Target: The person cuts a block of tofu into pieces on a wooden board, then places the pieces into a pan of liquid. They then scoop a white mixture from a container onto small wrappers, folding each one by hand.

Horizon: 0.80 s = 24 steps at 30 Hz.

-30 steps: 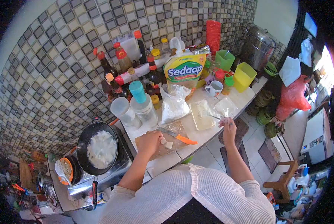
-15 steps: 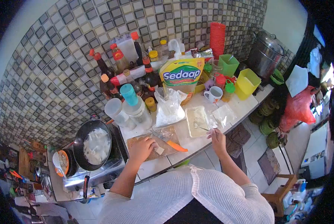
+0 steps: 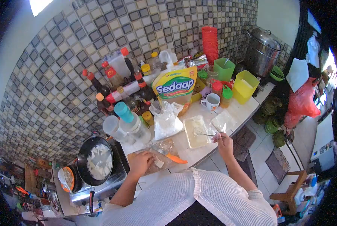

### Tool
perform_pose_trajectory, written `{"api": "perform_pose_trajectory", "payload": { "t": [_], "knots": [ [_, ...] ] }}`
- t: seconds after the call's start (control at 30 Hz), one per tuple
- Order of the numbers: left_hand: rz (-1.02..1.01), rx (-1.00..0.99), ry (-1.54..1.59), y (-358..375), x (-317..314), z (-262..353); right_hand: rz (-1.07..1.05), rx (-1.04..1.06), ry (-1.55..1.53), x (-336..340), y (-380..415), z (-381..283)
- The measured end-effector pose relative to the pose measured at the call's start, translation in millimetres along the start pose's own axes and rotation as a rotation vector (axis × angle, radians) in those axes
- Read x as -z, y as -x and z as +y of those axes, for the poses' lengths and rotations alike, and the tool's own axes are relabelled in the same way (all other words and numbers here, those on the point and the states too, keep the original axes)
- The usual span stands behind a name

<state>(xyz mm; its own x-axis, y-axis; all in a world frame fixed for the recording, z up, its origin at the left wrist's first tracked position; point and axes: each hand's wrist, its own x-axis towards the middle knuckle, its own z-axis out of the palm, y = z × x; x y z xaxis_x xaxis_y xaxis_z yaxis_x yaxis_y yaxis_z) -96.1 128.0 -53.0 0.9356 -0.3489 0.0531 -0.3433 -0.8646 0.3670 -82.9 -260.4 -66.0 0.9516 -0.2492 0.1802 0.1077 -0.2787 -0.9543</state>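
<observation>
My left hand (image 3: 141, 162) rests on the wooden cutting board (image 3: 167, 145), its fingers loosely bent and apart. Just beyond its thumb lies a small white flat piece (image 3: 159, 164). A knife with an orange handle (image 3: 176, 158) lies across the board, blade toward the wall. My right hand (image 3: 223, 141) is closed around the end of a thin metal utensil (image 3: 205, 134), whose tip reaches into pale batter in a shallow rectangular tray (image 3: 191, 144). Whether that tip is a spoon or a fork is not clear. Some whitish residue shows on the right fingertips.
A black frying pan (image 3: 80, 165) with white pieces in it sits on the stove at left, beside an orange-rimmed bowl (image 3: 71, 176) with a skimmer. Behind the board stand jars, bottles, a bag of white powder (image 3: 167, 126) and a Sedaap pouch (image 3: 176, 87). A mug (image 3: 213, 101) stands behind the tray.
The camera view has tilted and shifted. The metal utensil in my right hand lies further into the tray at a changed angle. My left hand stays on the board beside the white piece.
</observation>
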Motion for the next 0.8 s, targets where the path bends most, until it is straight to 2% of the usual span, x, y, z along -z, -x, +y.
{"api": "perform_pose_trajectory", "payload": {
  "t": [0.07,0.17,0.23,0.3,0.37,0.47,0.53,0.57,0.63,0.73,0.8],
  "knots": [
    [-0.006,-0.019,-0.041,-1,-2,-3,-0.054,-0.024,0.276,1,1,-3],
    [-0.037,-0.055,-0.072,-6,2,-3,-0.077,0.091,0.359,-9,6,16],
    [-0.047,-0.005,-0.019,-9,9,1,-0.097,0.065,0.329,-15,6,13],
    [-0.072,0.062,0.046,-9,15,7,-0.076,-0.093,-0.043,-16,5,7],
    [0.069,0.066,0.198,-11,22,10,-0.065,-0.131,-0.013,-9,1,14],
    [0.056,0.146,0.434,-23,23,16,0.018,0.001,-0.319,4,-6,33],
    [0.019,0.196,0.689,-37,14,16,0.03,-0.016,-0.327,15,-7,25],
    [0.018,0.194,0.69,-47,6,20,0.044,-0.027,-0.339,19,-6,17],
    [0.162,0.04,0.922,-75,-4,41,0.074,-0.023,-0.353,25,-5,0],
    [0.057,0.006,0.899,-121,-20,55,0.086,0.038,-0.328,33,-6,-15],
    [-0.214,0.158,1.003,-148,-29,64,0.1,0.057,-0.322,36,-5,-29]
  ]
}}
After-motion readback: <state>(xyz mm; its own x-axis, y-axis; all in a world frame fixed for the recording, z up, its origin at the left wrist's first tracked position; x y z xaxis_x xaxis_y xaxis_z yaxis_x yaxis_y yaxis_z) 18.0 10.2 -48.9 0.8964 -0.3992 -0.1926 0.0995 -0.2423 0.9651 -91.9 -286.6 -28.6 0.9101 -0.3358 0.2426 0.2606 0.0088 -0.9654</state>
